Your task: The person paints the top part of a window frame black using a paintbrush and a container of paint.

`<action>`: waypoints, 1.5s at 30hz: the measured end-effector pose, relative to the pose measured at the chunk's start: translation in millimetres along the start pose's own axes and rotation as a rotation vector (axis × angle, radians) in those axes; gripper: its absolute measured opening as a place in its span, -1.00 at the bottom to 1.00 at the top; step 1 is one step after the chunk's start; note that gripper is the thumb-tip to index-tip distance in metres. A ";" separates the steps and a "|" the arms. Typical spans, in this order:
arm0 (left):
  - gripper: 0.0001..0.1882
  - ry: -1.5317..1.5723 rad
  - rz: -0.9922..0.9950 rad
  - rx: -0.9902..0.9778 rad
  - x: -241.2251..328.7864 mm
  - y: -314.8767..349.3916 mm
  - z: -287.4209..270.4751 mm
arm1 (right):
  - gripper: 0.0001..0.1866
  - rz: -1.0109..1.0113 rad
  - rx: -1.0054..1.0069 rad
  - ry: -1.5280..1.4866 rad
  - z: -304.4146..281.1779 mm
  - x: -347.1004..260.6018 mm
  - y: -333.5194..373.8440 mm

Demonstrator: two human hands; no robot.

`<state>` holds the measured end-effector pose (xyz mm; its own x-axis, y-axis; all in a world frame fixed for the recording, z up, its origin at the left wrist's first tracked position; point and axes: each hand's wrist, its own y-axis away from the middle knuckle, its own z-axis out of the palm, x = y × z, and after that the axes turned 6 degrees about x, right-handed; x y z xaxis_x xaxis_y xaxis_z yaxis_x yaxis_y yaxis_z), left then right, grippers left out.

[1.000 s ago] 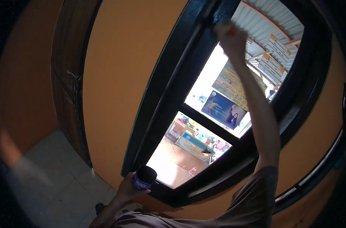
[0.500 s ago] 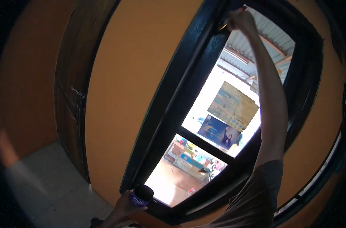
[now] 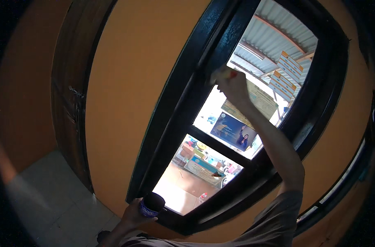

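Note:
At the lower middle, my left hand is wrapped round a blue can with pale markings, held with its open top up. The can's inside looks dark. My right hand is raised at the left side of the upper pane, its fingers closed on a paintbrush. A red bit of the brush shows by the fingers; its bristle end is blurred against the black window frame. The frame's upper left part has a wet-looking gloss.
Two glass panes are divided by a black crossbar. A blue poster and a yellowish sheet show at the upper pane. Orange wall surrounds the frame. At the left stands a dark wooden door above a tiled floor.
My right hand has come down along the frame's left side with the paintbrush, from near the top to about mid-pane. My left hand keeps holding the can. The view has shifted slightly.

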<state>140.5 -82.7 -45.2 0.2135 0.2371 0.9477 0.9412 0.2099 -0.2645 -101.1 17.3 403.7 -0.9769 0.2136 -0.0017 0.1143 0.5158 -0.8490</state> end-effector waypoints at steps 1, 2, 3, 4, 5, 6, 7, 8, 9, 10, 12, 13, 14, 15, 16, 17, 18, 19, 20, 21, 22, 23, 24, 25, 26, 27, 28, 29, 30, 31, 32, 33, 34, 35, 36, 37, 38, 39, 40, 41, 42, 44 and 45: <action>-0.18 0.046 -0.023 0.122 -29.6 3.6 10.6 | -0.77 0.152 -0.113 -0.035 3.3 -29.0 8.3; -0.20 0.092 -0.042 0.240 -45.7 4.5 17.2 | -0.74 0.296 -0.203 -0.010 0.8 -38.3 7.7; -0.20 0.091 -0.037 0.242 -44.6 4.6 18.6 | -0.72 0.268 -0.222 0.064 -5.1 -30.3 -5.6; -0.20 0.210 -0.049 0.135 -40.8 3.2 20.0 | -0.70 0.242 -0.234 0.146 -20.5 -18.7 -30.9; -0.20 0.325 -0.064 0.038 -36.6 3.0 19.0 | -0.69 0.096 -0.200 0.179 -38.2 -9.2 -62.8; -0.20 0.320 -0.059 0.048 -29.3 3.4 17.6 | -0.68 -0.049 -0.167 0.207 -56.3 1.8 -98.8; -0.19 0.220 -0.055 0.066 -18.6 4.7 16.8 | -0.71 -0.022 -0.107 0.552 -77.1 -2.3 -136.1; -0.18 0.117 -0.059 0.094 -7.5 7.7 13.9 | -0.71 -0.267 0.028 0.472 -96.1 -20.6 -154.2; -0.16 0.025 -0.037 0.081 4.5 3.6 17.2 | -0.74 -0.237 0.152 0.725 -134.6 -4.9 -193.8; -0.15 -0.076 -0.048 0.104 12.8 5.3 15.1 | -0.78 -0.446 0.349 0.672 -142.6 -8.7 -209.7; -0.14 -0.188 -0.093 0.154 13.8 13.8 7.4 | -0.74 -0.505 0.404 0.760 -130.4 -36.0 -206.9; -0.13 -0.158 -0.040 0.149 8.7 10.7 8.3 | -0.74 -0.529 0.309 0.697 -131.0 -44.9 -199.9; -0.13 -0.146 -0.016 0.167 5.0 11.5 9.8 | -0.73 -0.540 0.222 0.594 -119.7 -43.2 -188.6; -0.13 -0.147 -0.038 0.166 1.1 13.5 11.7 | -0.79 -0.625 0.105 0.753 -104.4 -32.5 -179.6; -0.11 -0.125 -0.079 0.143 -5.0 15.2 12.1 | -0.83 -0.714 -0.017 0.928 -93.2 -20.0 -168.4; -0.09 -0.098 -0.113 0.113 -13.2 11.1 13.6 | -0.85 -0.711 -0.152 0.768 -84.3 2.0 -150.4; -0.09 -0.089 -0.113 0.102 -31.4 4.9 18.5 | -0.86 -0.703 -0.280 0.600 -76.3 22.2 -128.6; -0.08 0.065 -0.103 0.121 -57.7 2.2 24.1 | -0.86 -0.819 -0.269 0.537 -61.1 25.3 -101.1; -0.07 0.218 -0.093 0.136 -71.6 4.9 27.2 | -0.85 -0.929 -0.257 0.473 -44.2 21.7 -66.4; -0.07 0.223 -0.099 0.133 -64.8 8.8 24.9 | -0.84 -0.769 -0.326 0.437 -27.9 19.6 -29.7; -0.08 0.140 -0.107 0.151 -50.2 9.7 20.8 | -0.83 -0.612 -0.391 0.405 -15.1 13.6 -1.1; -0.08 0.054 -0.115 0.172 -42.5 10.3 18.1 | -0.82 -0.593 -0.466 0.477 -9.6 -10.5 11.4; -0.08 0.056 -0.110 0.176 -58.1 10.3 25.0 | -0.82 -0.578 -0.536 0.552 -11.1 -34.3 13.3; -0.08 0.370 -0.173 0.186 -86.1 11.0 36.5 | -0.85 -0.489 -0.415 0.378 -12.7 -11.7 4.2; -0.09 0.684 -0.243 0.203 -102.8 13.7 40.7 | -0.85 -0.025 -0.569 0.283 -16.9 -23.0 -24.7; -0.09 0.689 -0.240 0.193 -87.6 13.4 37.8 | -0.81 0.080 -0.571 0.054 -38.5 -39.8 -49.0; -0.09 0.328 -0.165 0.140 -56.7 18.6 26.7 | -0.79 -0.008 -0.421 0.160 -52.4 -34.9 -73.7; -0.09 -0.028 -0.069 0.070 -29.5 19.4 21.3 | -0.77 -0.031 -0.333 0.353 -79.6 -15.5 -110.8; -0.09 -0.032 -0.068 0.076 -16.3 19.8 19.1 | -0.77 -0.034 -0.329 0.349 -95.7 -10.8 -137.5; -0.09 -0.103 -0.079 0.049 -5.2 18.8 16.9 | -0.77 -0.140 -0.206 0.370 -113.8 -15.5 -161.1; -0.08 -0.172 -0.088 0.022 -0.7 17.9 15.4 | -0.76 -0.247 -0.082 0.391 -125.3 -25.4 -173.8; -0.08 -0.180 -0.100 0.031 -3.1 20.6 15.3 | -0.78 -0.246 0.026 0.351 -124.4 -33.4 -176.9; -0.08 -0.091 -0.073 0.060 -8.6 22.9 19.0 | -0.77 -0.248 0.131 0.340 -129.2 -47.3 -179.5; -0.08 -0.009 -0.056 0.082 -11.4 23.2 24.5 | -0.78 -0.388 0.152 0.614 -134.6 -45.2 -182.0; -0.08 -0.008 -0.056 0.066 -14.7 19.1 27.8 | -0.76 -0.563 0.101 0.458 -136.2 -12.3 -191.5; -0.08 -0.007 -0.056 0.092 -21.3 22.0 24.0 | -0.81 -0.633 0.025 0.663 -107.1 -17.6 -172.9; -0.08 -0.007 -0.056 0.122 -24.4 29.4 18.0 | -0.82 -0.704 -0.051 0.864 -75.1 -33.3 -142.4; -0.08 -0.127 -0.082 0.099 -8.7 26.6 11.3 | -0.84 -0.540 -0.242 0.579 -61.0 -27.4 -112.5; -0.08 -0.116 -0.083 0.090 3.6 27.7 9.1 | -0.86 -0.368 -0.420 0.301 -46.4 -13.7 -83.0; -0.08 -0.137 -0.084 0.093 14.9 29.2 8.3 | -0.87 -0.711 -0.555 0.323 -33.7 -8.0 -60.4; -0.08 -0.168 -0.109 0.079 21.7 20.6 9.7 | -0.88 -0.194 -0.590 0.336 -8.9 2.1 -8.5; -0.07 -0.222 -0.140 0.061 23.8 27.5 4.2 | -0.88 -0.242 -0.745 0.402 14.1 -29.6 41.4; -0.08 -0.179 -0.111 0.071 18.3 30.2 3.6 | -0.89 -0.353 -0.757 0.429 15.4 -45.5 52.3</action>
<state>172.0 -68.6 -36.5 0.0533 0.3724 0.9266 0.9342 0.3091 -0.1779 -53.5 21.8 351.2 -0.8447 0.1517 0.5132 0.0581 0.9793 -0.1938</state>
